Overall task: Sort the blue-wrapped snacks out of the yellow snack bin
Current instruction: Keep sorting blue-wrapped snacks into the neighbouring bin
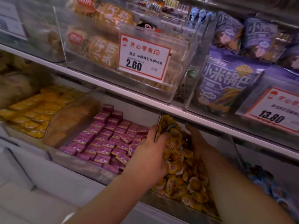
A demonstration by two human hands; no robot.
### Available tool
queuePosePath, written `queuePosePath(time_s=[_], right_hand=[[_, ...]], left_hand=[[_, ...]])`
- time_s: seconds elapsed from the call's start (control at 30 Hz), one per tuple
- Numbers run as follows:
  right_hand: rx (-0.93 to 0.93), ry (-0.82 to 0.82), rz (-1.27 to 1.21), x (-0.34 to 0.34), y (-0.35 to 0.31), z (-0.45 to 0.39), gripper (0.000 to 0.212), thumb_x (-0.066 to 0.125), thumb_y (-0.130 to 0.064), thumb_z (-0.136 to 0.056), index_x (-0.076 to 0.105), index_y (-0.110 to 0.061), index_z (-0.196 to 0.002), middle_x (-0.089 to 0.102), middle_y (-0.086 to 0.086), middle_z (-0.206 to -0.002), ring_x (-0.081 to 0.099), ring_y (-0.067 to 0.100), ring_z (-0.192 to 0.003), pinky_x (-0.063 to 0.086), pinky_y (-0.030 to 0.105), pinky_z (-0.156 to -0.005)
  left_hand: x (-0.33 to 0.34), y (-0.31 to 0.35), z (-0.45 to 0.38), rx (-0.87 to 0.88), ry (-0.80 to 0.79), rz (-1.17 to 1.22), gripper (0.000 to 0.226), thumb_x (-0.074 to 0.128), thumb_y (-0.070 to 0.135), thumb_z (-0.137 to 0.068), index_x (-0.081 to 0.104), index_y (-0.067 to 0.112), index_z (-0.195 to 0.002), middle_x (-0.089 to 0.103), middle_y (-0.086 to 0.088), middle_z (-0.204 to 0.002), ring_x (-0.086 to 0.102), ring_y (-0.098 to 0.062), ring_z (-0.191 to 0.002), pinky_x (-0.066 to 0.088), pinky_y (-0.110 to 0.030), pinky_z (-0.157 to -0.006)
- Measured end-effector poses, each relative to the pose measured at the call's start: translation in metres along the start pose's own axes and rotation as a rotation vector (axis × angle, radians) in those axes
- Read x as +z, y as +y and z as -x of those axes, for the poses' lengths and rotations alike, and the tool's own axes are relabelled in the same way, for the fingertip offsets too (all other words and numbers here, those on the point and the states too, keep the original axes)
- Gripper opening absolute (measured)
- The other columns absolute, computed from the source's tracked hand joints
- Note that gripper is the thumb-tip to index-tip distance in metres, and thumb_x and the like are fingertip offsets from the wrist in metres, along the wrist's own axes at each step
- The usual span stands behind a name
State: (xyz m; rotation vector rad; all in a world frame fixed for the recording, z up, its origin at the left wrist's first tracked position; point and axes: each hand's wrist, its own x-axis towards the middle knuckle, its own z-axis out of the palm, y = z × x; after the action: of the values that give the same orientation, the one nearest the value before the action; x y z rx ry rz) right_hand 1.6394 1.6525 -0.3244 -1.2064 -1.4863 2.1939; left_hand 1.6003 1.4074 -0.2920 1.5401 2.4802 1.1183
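A clear bin [163, 202] on the lower shelf is heaped with small yellow-wrapped snacks [182, 178]. My left hand [152, 152] is dug into the left side of the heap, fingers curled round a raised clump of yellow snacks [168, 122]. A bluish wrapper [170, 127] shows inside that clump. My right hand [196, 139] lies deep in the bin on the heap's right side, fingers spread against the snacks. Blue-wrapped snacks [265, 181] fill the neighbouring bin at the far right, partly hidden by my right forearm.
Left of the yellow bin sits a bin of purple-wrapped squares [105, 136], then orange packets [37, 110]. The white shelf edge [129, 96] hangs just above my hands. Above it stand clear bins with price cards [144, 57] and purple bags [226, 83].
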Motion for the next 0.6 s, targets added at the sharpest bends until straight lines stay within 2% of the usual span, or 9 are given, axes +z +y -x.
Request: queuePosePath(time_s=[0.1,0.17,0.23,0.3,0.37,0.4,0.5,0.53,0.6], right_hand=[[-0.051,-0.155,-0.074,0.004,0.005,-0.003,0.052,0.069,-0.047,-0.077,0.074,-0.006,-0.109,0.073,0.021,-0.101,0.072,0.036,-0.088,0.057,0.041,-0.075],[-0.086,-0.234,-0.052,0.005,0.001,-0.004,0.048,0.066,-0.042,-0.085,0.069,-0.007,-0.117,0.071,0.017,-0.106,0.068,0.033,-0.099,0.052,0.040,-0.087],[-0.087,-0.231,0.014,0.004,-0.005,-0.002,0.040,0.057,-0.041,-0.094,0.067,-0.010,-0.118,0.069,0.012,-0.109,0.065,0.026,-0.101,0.048,0.040,-0.093],[-0.100,-0.156,0.118,0.004,-0.016,0.001,0.033,0.052,-0.034,-0.099,0.068,-0.008,-0.110,0.069,0.014,-0.104,0.067,0.023,-0.089,0.054,0.037,-0.084],[-0.080,-0.158,0.155,0.006,-0.025,0.008,0.034,0.050,-0.029,-0.101,0.068,-0.002,-0.113,0.069,0.020,-0.108,0.069,0.029,-0.098,0.056,0.042,-0.087],[-0.069,-0.164,0.186,0.007,-0.028,0.014,0.036,0.049,-0.030,-0.101,0.070,-0.002,-0.111,0.071,0.020,-0.108,0.069,0.030,-0.102,0.056,0.043,-0.090],[-0.017,-0.262,0.255,0.013,-0.034,0.038,0.042,0.051,-0.027,-0.097,0.076,-0.010,-0.068,0.072,0.010,-0.070,0.071,0.019,-0.064,0.058,0.029,-0.060],[-0.015,-0.290,0.277,0.015,-0.035,0.046,0.035,0.057,-0.024,-0.090,0.074,-0.011,-0.062,0.070,0.010,-0.066,0.069,0.019,-0.060,0.058,0.028,-0.058],[-0.038,-0.321,0.361,0.017,-0.034,0.061,0.014,0.066,-0.021,-0.076,0.073,-0.012,-0.067,0.070,0.012,-0.071,0.067,0.021,-0.064,0.057,0.030,-0.065]], left_hand=[[0.001,-0.003,0.000,0.013,0.010,0.010,0.078,0.022,0.046,-0.066,0.039,0.028,-0.141,0.024,0.000,-0.150,0.058,-0.031,-0.112,0.053,-0.044,-0.090],[0.001,-0.004,0.000,0.020,0.003,0.016,0.078,0.023,0.043,-0.067,0.039,0.027,-0.142,0.023,0.001,-0.151,0.057,-0.031,-0.114,0.053,-0.044,-0.091],[0.001,-0.005,0.001,0.020,0.009,0.006,0.072,0.027,0.034,-0.071,0.037,0.027,-0.142,0.023,0.002,-0.151,0.058,-0.030,-0.112,0.054,-0.041,-0.089],[0.002,-0.005,0.001,0.013,0.017,-0.023,0.069,0.036,0.025,-0.075,0.034,0.026,-0.144,0.024,0.002,-0.151,0.060,-0.029,-0.105,0.055,-0.041,-0.084],[0.002,-0.006,0.001,0.017,0.025,-0.073,0.067,0.035,0.030,-0.079,0.032,0.024,-0.145,0.028,0.001,-0.151,0.061,-0.028,-0.103,0.054,-0.043,-0.085],[0.002,-0.007,0.001,0.028,0.039,-0.120,0.066,0.033,0.034,-0.081,0.032,0.022,-0.145,0.031,0.000,-0.151,0.059,-0.028,-0.108,0.052,-0.043,-0.089],[-0.001,-0.005,-0.002,0.077,0.083,-0.323,0.063,0.037,0.037,-0.085,0.035,0.020,-0.146,0.037,-0.003,-0.151,0.043,-0.030,-0.135,0.036,-0.048,-0.111],[-0.002,-0.002,-0.003,0.097,0.072,-0.390,0.063,0.038,0.037,-0.085,0.036,0.020,-0.146,0.038,-0.004,-0.152,0.035,-0.032,-0.142,0.029,-0.053,-0.115],[-0.003,0.003,-0.004,0.137,0.011,-0.516,0.064,0.043,0.035,-0.085,0.039,0.019,-0.147,0.040,-0.004,-0.154,0.024,-0.035,-0.148,0.015,-0.060,-0.119]])
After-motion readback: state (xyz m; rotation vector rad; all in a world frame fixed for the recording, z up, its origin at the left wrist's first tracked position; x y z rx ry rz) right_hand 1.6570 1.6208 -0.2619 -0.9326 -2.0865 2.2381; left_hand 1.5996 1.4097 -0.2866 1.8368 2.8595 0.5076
